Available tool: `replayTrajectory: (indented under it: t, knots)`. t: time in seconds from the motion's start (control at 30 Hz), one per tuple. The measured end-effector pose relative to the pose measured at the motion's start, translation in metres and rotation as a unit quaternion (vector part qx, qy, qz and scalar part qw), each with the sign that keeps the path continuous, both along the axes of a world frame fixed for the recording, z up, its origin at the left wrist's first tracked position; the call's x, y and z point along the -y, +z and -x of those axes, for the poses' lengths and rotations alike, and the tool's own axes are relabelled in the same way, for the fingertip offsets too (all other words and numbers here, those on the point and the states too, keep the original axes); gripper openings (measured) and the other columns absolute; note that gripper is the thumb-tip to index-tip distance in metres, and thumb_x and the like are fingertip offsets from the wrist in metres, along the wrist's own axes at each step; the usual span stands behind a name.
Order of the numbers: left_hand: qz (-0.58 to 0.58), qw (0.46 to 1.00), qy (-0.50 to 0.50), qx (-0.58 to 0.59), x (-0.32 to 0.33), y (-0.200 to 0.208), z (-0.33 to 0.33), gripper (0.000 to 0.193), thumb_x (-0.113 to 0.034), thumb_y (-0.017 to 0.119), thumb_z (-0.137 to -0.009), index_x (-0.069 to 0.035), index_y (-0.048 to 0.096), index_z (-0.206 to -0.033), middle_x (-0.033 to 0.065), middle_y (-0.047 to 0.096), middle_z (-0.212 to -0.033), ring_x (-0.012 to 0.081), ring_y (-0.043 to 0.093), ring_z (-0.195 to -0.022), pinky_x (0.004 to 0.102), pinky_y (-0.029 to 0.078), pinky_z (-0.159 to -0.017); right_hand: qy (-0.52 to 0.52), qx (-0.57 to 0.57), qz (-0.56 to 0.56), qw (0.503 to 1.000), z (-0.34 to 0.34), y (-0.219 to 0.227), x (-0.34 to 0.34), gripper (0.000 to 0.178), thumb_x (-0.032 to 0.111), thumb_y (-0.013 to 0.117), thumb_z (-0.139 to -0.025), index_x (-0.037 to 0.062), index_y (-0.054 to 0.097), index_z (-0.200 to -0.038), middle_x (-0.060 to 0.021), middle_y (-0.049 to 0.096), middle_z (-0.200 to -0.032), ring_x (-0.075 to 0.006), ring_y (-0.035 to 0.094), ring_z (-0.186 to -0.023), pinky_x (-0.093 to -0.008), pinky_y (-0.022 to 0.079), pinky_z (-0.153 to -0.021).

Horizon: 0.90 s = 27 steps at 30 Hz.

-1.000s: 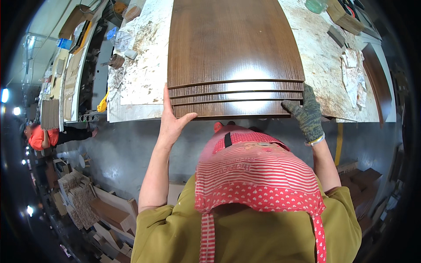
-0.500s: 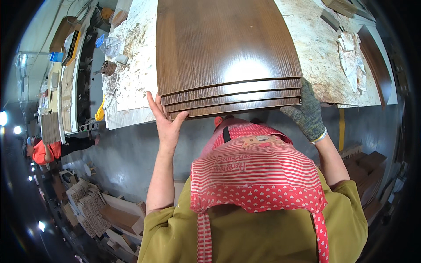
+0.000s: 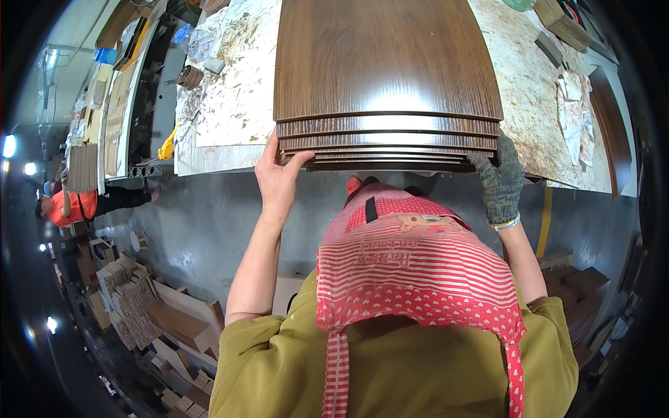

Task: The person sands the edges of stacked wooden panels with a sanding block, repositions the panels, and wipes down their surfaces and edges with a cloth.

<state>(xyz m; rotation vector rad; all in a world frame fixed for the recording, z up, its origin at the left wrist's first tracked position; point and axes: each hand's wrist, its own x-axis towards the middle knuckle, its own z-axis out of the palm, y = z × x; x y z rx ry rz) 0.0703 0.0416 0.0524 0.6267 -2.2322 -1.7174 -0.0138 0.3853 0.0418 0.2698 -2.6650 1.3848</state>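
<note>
A stack of dark brown wood-grain panels [image 3: 383, 63] lies on a stained worktable [image 3: 230, 104], its near edge overhanging the table's front. My left hand [image 3: 279, 177], bare, grips the stack's near left corner with the thumb against the edges. The near right corner is held by my right hand [image 3: 500, 182], which wears a grey knit glove. Several panel edges show in layers between the two hands. A red striped apron [image 3: 418, 265] over an olive shirt fills the lower middle of the view.
Wood blocks [image 3: 557, 17] and paper scraps [image 3: 575, 104] lie at the table's right side. A yellow object [image 3: 166, 146] sits at its left edge. A person in orange [image 3: 70, 205] works at far left. Cardboard and board offcuts [image 3: 139, 306] are piled on the grey floor.
The stack has come nearer and slid toward the right in view, with more layered edges showing. Both hands kept their grip on the near corners.
</note>
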Motion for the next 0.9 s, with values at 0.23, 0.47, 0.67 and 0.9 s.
replayTrajectory:
  t: [0.23, 0.47, 0.67, 0.9]
  knots:
    - [-0.029, 0.999, 0.023, -0.032, 0.010, -0.007, 0.003, 0.049, -0.010, 0.064, -0.086, 0.007, 0.046, -0.128, 0.0096, 0.062, -0.110, 0.0116, 0.058, -0.096, 0.0255, 0.046, -0.085, 0.012, -0.018, -0.022, 1.000, 0.016, 0.008, -0.010, 0.037, 0.022, 0.069, -0.081, -0.0010, 0.061, -0.109, -0.0162, 0.064, -0.095, -0.0247, 0.062, -0.086, -0.0334, 0.048, -0.079]
    - [0.010, 0.998, 0.056, -0.024, 0.010, -0.006, 0.015, 0.040, -0.010, 0.065, -0.084, 0.003, 0.056, -0.121, 0.0086, 0.062, -0.109, 0.0115, 0.057, -0.095, 0.0240, 0.044, -0.084, 0.016, -0.029, -0.060, 0.998, 0.024, 0.018, -0.004, 0.032, 0.024, 0.066, -0.083, 0.0020, 0.064, -0.105, -0.0137, 0.065, -0.088, -0.0241, 0.063, -0.079, -0.0330, 0.048, -0.074]
    - [-0.050, 0.997, -0.060, 0.002, 0.011, -0.015, 0.000, 0.060, -0.006, 0.057, -0.087, 0.000, 0.030, -0.141, 0.0104, 0.052, -0.127, 0.0140, 0.051, -0.111, 0.0262, 0.040, -0.096, 0.049, 0.052, -0.043, 0.997, 0.012, -0.010, -0.024, 0.053, 0.024, 0.068, -0.083, -0.0034, 0.051, -0.125, -0.0180, 0.057, -0.119, -0.0233, 0.058, -0.105, -0.0333, 0.045, -0.090]
    - [-0.068, 0.996, -0.052, 0.021, 0.011, -0.004, 0.002, 0.058, -0.005, 0.060, -0.085, 0.005, 0.034, -0.137, 0.0109, 0.052, -0.125, 0.0143, 0.052, -0.108, 0.0260, 0.040, -0.095, 0.029, 0.103, 0.047, 0.993, 0.013, -0.008, -0.018, 0.043, 0.018, 0.069, -0.083, -0.0036, 0.056, -0.118, -0.0158, 0.062, -0.109, -0.0198, 0.058, -0.098, -0.0317, 0.047, -0.084]
